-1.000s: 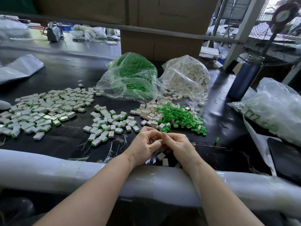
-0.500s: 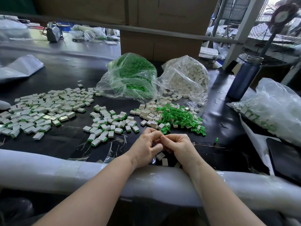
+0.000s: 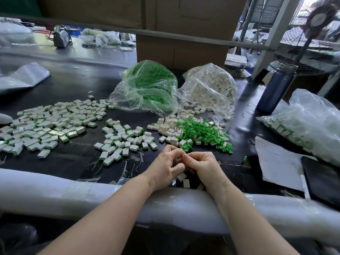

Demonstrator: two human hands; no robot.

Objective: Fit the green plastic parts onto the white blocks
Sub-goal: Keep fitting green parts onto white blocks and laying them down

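1. Hands meet fingertip to fingertip above the black table [image 3: 73, 85]: left hand [image 3: 166, 167] and right hand [image 3: 203, 165], fingers curled, pinching something small, seemingly a part, though it is hidden.
2. Loose pile of small green plastic parts [image 3: 202, 133] lies just beyond them, touching scattered small white rectangular blocks [image 3: 169, 128].
3. Finished white blocks with green edges [image 3: 121, 140] lie left.

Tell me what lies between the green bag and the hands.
Head view: a loose pile of white blocks and green parts lies between the green bag and the hands.
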